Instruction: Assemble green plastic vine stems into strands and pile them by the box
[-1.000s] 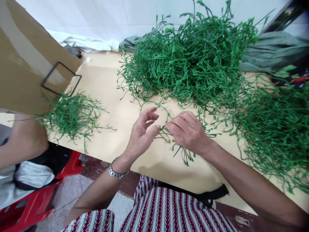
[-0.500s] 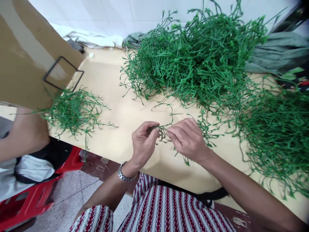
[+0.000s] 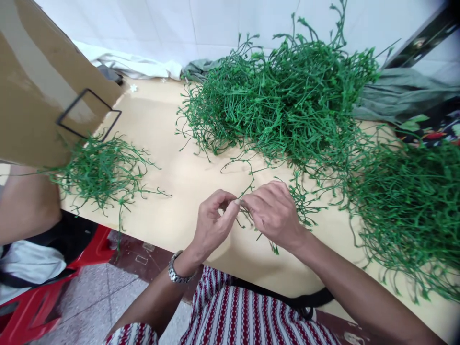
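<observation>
Thumb and forefinger of my left hand (image 3: 215,220) are pinched together on a thin green stem (image 3: 247,184), with a watch on the wrist. Close against its fingertips, my right hand (image 3: 275,211) is closed with its fingers curled, pinching the same stem. Parts of the stem show above and below the fingertips; the bit between them is mostly hidden. A large tangled heap of green stems (image 3: 273,100) lies beyond my hands. Another heap (image 3: 413,206) spreads at the right, and a few stems (image 3: 304,201) lie beside my right hand.
A smaller pile of green stems (image 3: 104,172) lies at the left, by a cardboard box (image 3: 39,86) and a black wire frame (image 3: 89,115). A person's arm (image 3: 28,206) reaches in at the left edge, above a red stool (image 3: 97,249). Cloth (image 3: 402,96) lies along the wall.
The view has shifted slightly. My fingertips have come closer together, and less of the stem shows between them. My left hand's grip is tighter at the tips.
</observation>
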`<state>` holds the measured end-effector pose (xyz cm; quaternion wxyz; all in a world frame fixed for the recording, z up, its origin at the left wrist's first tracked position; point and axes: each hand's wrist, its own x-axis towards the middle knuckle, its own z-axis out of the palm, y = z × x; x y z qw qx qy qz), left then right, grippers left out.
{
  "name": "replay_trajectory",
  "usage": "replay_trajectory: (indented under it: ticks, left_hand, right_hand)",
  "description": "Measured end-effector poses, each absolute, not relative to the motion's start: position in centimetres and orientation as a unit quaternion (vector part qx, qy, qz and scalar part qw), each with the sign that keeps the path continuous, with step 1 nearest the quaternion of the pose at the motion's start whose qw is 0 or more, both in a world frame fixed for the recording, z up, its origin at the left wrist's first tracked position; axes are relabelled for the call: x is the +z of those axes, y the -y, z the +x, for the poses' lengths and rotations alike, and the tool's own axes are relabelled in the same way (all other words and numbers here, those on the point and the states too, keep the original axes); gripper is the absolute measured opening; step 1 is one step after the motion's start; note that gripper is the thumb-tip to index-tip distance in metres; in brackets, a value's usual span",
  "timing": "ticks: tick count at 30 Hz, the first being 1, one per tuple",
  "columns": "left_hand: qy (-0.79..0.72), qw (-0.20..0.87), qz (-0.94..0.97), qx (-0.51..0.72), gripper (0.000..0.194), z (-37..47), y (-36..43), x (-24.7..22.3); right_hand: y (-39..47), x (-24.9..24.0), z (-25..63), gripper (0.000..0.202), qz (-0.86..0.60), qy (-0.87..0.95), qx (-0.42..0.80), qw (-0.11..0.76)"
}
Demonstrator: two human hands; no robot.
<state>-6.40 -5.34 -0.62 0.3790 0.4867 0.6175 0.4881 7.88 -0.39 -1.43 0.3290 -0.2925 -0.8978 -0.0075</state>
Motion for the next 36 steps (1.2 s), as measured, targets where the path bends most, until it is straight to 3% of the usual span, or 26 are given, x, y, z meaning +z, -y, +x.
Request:
replay_trajectory:
  ticks: [5,9,12,15,19,22,27,30,33,36]
  left_hand:
    - [-0.560,0.520,0.459,0.454,0.020,-7.3,4.9,-0.5]
    - [-0.565,0.466,0.449,0.512,0.018,-7.1,5.3,-1.6]
    - [-0.578,0.328,0.528,0.528,0.012,-6.8,5.7,-1.8]
    - [-0.557,0.170,0.618,0.529,0.009,-6.7,5.9,-1.7]
    - [-0.529,0.075,0.671,0.514,0.017,-6.6,5.8,-1.8]
    - [-0.537,0.081,0.668,0.509,0.017,-6.7,5.7,-2.1]
    - [-0.531,0.137,0.681,0.486,0.013,-7.0,5.6,-1.9]
    - [-0.532,0.190,0.687,0.457,0.010,-7.4,5.5,-1.3]
    - [-0.522,0.283,0.680,0.430,0.014,-7.9,5.4,-0.7]
    - [-0.489,0.408,0.635,0.437,0.019,-8.4,5.5,-0.3]
  right_hand:
    - [0.3,-1.9,8.6,0.016,-0.192,0.914,-0.087,0.345]
    - [0.8,-1.9,8.1,0.014,-0.224,0.901,-0.035,0.370]
    - [1.3,-1.4,7.3,0.009,-0.311,0.858,0.158,0.377]
    - [1.5,-0.9,6.8,0.013,-0.382,0.763,0.415,0.315]
    - [1.2,-0.7,6.7,0.025,-0.377,0.631,0.636,0.234]
    - [0.9,-1.1,6.8,0.019,-0.392,0.649,0.600,0.256]
    - [0.8,-1.6,7.0,0.012,-0.384,0.779,0.368,0.332]
    - [0.9,-1.1,7.0,0.008,-0.356,0.832,0.284,0.317]
    - [1.1,-0.4,6.9,0.012,-0.336,0.853,0.292,0.272]
    - [0.9,0.2,7.2,0.015,-0.302,0.825,0.411,0.242]
